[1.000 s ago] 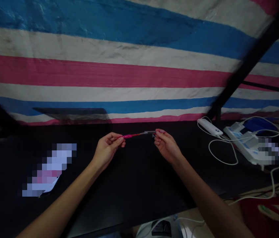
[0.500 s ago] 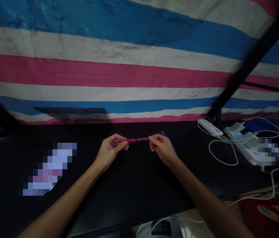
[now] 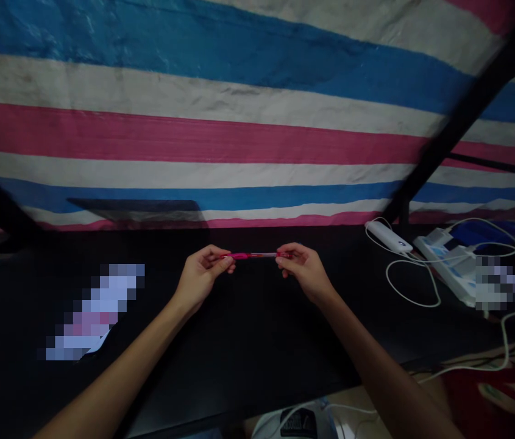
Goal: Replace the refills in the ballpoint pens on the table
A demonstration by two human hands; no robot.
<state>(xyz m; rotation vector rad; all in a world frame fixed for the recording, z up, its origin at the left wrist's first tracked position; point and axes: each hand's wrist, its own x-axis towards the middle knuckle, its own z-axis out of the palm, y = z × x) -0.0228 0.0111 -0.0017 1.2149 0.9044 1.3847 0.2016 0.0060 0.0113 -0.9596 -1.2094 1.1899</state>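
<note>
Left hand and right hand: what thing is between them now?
In the head view, a pink pen spans from the left hand to the right hand, black tabletop visible around it.

the worktop (image 3: 257, 347) is a dark, near-black surface, its front edge slanting upward toward the right. on its left part lies a flat, pale, oblong object (image 3: 97, 308), set at a slant and mostly pixelated, with a whitish edge showing at its lower right. toward the right rear sits a slim white device (image 3: 389, 236), and just beside it a white power strip (image 3: 451, 271) with plugs in it. a thin white cable (image 3: 439, 299) loops over the surface in front of them. behind the strip is something blue (image 3: 481, 233), too dim to name.
</note>
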